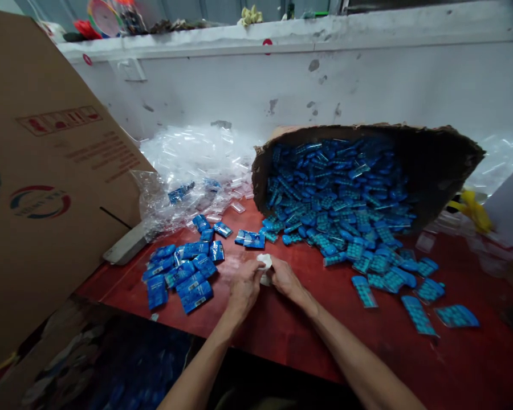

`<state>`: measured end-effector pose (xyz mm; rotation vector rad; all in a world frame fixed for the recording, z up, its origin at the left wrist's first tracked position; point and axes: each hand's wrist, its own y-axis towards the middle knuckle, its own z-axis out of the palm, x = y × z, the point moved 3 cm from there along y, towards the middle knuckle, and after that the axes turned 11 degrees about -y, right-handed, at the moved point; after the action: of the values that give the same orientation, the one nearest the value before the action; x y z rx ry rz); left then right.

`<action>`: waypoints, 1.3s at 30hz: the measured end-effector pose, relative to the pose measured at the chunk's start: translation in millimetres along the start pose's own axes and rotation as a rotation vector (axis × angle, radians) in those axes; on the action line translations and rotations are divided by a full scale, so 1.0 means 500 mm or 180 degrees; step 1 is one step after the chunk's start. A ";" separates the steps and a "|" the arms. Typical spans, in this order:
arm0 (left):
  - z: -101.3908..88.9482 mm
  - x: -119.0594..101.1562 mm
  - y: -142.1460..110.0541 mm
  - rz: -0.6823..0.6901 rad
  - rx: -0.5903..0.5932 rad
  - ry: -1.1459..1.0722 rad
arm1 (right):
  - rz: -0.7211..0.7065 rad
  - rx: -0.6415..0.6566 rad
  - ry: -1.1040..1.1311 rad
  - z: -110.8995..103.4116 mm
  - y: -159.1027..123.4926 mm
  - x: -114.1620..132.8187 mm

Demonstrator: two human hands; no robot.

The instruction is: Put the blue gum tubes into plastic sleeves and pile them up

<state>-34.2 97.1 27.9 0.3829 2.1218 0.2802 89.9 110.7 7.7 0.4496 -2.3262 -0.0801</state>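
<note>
Near the front middle of the red table, my left hand (245, 283) and my right hand (285, 279) close on a small white piece (265, 261) between them. It looks soft or crumpled; its kind I cannot make out. Left of my hands lies a loose pile of flat blue packets (192, 273). Just beyond my fingers sit a few more blue packets (250, 238). To the right, many clear packs with turquoise round pieces and blue tops (363, 250) spill out of a cardboard box (436, 134) lying on its side.
A big cardboard carton (47, 148) stands at the left, with a grey block (128, 246) beside it. Clear plastic sleeves (196, 154) are heaped at the back against the white wall (188, 97). A yellow item (474, 210) lies at the far right. The table's front edge runs under my forearms.
</note>
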 end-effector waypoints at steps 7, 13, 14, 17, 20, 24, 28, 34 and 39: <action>0.028 0.021 -0.013 0.0146 0.0483 0.0574 | 0.0214 0.0050 -0.0192 -0.024 0.002 -0.023; 0.015 0.024 0.004 -0.0126 0.0699 0.0812 | 0.0244 0.0080 -0.0797 -0.030 0.003 0.010; 0.014 0.022 0.000 -0.0167 0.0711 0.0923 | 0.0211 0.0167 -0.1020 -0.028 -0.005 0.018; 0.012 0.020 -0.020 -0.0178 0.0552 0.1035 | 0.0111 0.0287 -0.1661 -0.020 -0.039 0.032; 0.015 0.025 -0.036 -0.0051 0.0591 0.0766 | 0.0024 0.0227 -0.1676 -0.007 -0.064 0.035; 0.018 0.035 -0.027 -0.0042 0.0676 0.0800 | 0.0153 0.0184 -0.1381 0.006 -0.055 0.023; 0.009 0.035 -0.016 -0.0334 0.0600 0.0907 | 0.0078 0.0129 -0.0878 -0.027 -0.039 0.000; 0.000 0.006 -0.041 -0.0202 0.0359 0.0963 | 0.0425 -0.0410 -0.0454 -0.103 -0.026 -0.038; 0.047 -0.023 -0.054 -0.0026 0.0597 0.1567 | 0.0220 -0.0276 -0.0828 -0.062 0.089 0.007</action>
<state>-13.1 68.8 14.9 0.4479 2.6441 0.1823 95.8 153.6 40.7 0.3308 -2.5790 -0.2166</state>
